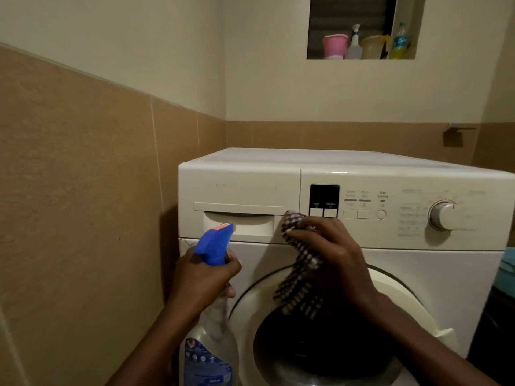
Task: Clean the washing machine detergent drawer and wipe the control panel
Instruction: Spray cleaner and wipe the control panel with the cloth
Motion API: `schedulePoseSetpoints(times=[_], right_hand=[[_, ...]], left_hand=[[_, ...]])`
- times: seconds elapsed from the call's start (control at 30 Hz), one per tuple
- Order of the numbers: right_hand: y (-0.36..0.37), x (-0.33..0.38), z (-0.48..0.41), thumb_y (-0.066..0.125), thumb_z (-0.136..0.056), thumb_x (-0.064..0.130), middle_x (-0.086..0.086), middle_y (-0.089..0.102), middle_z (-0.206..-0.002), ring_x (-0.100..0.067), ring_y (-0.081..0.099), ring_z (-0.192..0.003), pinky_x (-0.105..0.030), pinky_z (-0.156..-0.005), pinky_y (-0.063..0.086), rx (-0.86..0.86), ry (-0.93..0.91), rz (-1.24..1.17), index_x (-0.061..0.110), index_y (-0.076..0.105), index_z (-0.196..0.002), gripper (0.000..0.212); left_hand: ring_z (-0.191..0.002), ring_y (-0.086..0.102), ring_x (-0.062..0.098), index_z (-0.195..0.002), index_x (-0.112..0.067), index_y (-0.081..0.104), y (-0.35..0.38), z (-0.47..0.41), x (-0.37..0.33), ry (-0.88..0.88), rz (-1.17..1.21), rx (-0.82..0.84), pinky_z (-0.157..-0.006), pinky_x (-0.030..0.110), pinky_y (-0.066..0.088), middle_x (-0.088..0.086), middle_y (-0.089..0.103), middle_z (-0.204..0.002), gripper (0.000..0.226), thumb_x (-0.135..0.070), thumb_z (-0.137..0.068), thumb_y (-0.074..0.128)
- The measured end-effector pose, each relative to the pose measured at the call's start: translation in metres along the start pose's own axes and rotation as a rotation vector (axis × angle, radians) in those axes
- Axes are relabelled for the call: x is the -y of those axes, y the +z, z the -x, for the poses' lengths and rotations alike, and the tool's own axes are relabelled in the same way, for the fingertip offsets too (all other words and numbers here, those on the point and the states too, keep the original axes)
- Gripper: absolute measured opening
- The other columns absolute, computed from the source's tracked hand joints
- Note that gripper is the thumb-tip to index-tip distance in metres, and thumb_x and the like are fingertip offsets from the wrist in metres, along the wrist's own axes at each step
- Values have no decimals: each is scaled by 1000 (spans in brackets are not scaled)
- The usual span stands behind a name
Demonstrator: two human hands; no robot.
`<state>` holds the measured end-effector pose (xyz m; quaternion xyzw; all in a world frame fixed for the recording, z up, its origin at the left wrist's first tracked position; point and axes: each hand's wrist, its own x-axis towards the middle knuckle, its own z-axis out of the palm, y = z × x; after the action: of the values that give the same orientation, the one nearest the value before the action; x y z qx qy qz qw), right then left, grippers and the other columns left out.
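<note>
Our left hand [204,274] closes its grip round the neck of the spray bottle [212,327], nozzle facing the shut detergent drawer [239,190], upper left of the washing machine [404,274]. Our right hand [331,254] grips the checked cloth [299,291] against the left edge of the control panel [395,218].
</note>
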<state>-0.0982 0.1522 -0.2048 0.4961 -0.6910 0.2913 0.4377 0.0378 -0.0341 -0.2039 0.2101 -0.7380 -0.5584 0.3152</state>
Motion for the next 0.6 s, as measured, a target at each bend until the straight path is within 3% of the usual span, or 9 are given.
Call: schedulePoseSetpoints(times=[0.1, 0.23, 0.33, 0.6], right_hand=[[-26, -16, -7, 78, -60, -11, -10, 54, -126, -25, 54, -114, -34, -93, 50, -192, 147, -15, 8, 65, -118, 63], [-46, -30, -16, 66, -66, -19, -16, 55, -126, -21, 51, -119, -27, -103, 44, -348, 243, -12, 1, 58, -123, 61], [-53, -36, -13, 64, -62, -23, -16, 56, -123, -23, 53, -117, -26, -103, 43, -358, 253, -15, -2, 60, -119, 61], [-44, -37, -11, 67, -64, -20, -13, 55, -126, -26, 52, -118, -42, -97, 50, -261, 238, -7, 6, 60, -122, 63]], left_hand=[[-47, 65, 23, -85, -4, 65, 19, 6, -12, 34, 14, 52, -59, 35, 57, 14, 67, -66, 14, -10, -81, 77], [-47, 65, 26, -78, -7, 63, 40, 1, -33, 87, 48, 76, -56, 31, 55, 8, 64, -61, 19, -14, -78, 80], [-47, 65, 21, -81, -7, 62, 53, -5, -44, 89, 66, 60, -54, 25, 54, 6, 63, -62, 20, -17, -79, 80], [-46, 65, 23, -77, -9, 62, 69, 12, -23, 84, -36, 123, -62, 38, 58, 3, 63, -60, 19, -16, -79, 79]])
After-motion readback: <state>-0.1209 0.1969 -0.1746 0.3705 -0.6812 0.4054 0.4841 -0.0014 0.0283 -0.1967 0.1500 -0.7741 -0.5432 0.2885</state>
